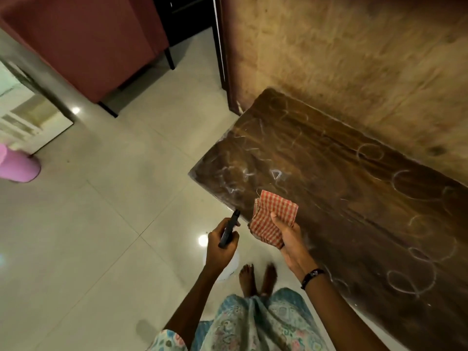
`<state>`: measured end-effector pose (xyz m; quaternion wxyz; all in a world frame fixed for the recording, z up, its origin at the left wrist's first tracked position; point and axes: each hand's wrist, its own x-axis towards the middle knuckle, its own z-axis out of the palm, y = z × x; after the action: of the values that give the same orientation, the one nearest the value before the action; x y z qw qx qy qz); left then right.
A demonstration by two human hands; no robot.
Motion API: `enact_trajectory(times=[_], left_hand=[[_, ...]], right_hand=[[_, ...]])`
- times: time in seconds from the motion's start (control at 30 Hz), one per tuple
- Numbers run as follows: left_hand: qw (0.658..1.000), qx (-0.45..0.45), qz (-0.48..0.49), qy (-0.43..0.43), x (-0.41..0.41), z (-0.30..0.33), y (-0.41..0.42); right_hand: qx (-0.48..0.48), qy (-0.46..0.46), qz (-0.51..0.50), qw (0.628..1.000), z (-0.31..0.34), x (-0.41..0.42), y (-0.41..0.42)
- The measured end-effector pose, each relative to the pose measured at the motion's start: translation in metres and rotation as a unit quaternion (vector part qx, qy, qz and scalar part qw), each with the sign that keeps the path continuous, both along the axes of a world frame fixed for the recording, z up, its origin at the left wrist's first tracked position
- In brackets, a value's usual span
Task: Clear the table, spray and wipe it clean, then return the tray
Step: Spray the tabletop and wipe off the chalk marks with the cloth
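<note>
The left hand point(222, 243) hides the spray bottle's point(229, 230) body; the table point(354, 198) runs off frame right.

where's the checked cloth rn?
Head view, just right of centre: the red-checked cloth is gripped in the right hand, held over the near-left corner of the dark wooden table, beside the left hand holding the black spray nozzle.
</note>
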<state>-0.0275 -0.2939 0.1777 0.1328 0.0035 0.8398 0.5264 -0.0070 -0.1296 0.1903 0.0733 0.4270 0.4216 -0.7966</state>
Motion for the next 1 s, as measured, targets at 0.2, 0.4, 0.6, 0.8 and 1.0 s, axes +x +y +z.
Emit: enact_trajectory(times=[0.2, 0.4, 0.6, 0.8, 1.0], left_hand=[[0.999, -0.018, 0.026, -0.029, -0.050, -0.047, -0.021], [0.998, -0.053, 0.016, -0.028, -0.092, -0.096, -0.034], [0.996, -0.056, 0.038, -0.056, -0.119, -0.151, -0.048], [0.996, -0.050, 0.019, -0.074, -0.145, -0.180, -0.063], [0.993, -0.072, 0.030, -0.093, -0.166, -0.204, -0.080]], right_hand=[[0.009, -0.026, 0.010, 1.000, -0.042, -0.053, -0.007], [0.025, -0.065, -0.004, 0.998, -0.089, -0.089, -0.014], [0.044, -0.059, -0.024, 0.997, -0.128, -0.103, -0.026], [0.041, -0.064, -0.065, 0.995, -0.146, -0.109, -0.048], [0.035, -0.100, -0.103, 0.989, -0.159, -0.122, -0.077]])
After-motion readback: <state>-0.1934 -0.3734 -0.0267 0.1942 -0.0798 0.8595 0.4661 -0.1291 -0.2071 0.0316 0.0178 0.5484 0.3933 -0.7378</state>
